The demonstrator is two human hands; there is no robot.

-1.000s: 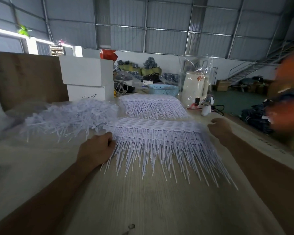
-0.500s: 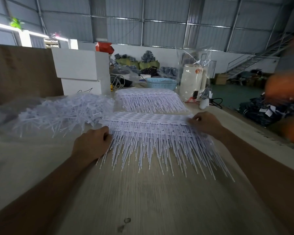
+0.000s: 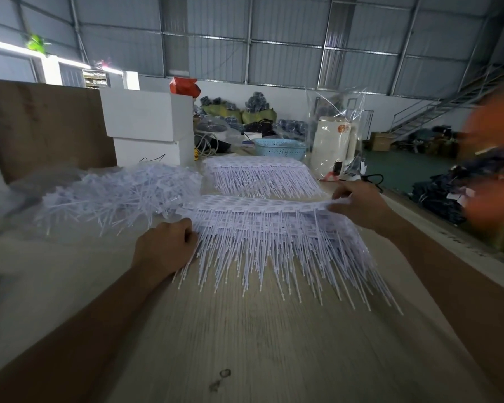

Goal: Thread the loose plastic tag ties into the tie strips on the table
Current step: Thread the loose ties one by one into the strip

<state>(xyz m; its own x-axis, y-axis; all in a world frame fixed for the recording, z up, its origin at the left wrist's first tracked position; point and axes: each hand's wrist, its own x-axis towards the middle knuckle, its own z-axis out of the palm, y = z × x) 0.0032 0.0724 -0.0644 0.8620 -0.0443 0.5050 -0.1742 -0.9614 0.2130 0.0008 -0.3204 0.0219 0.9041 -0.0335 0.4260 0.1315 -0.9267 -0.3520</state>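
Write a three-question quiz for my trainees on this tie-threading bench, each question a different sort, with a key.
1. True or false: the right hand is lifting one end of the near tie strip.
2. Where does the loose tie pile lie relative to the near tie strip? A) left B) right C) underneath
3. Fill in: behind the far tie strip stands a light blue ____.

Key: 1 true; 2 A; 3 basket.
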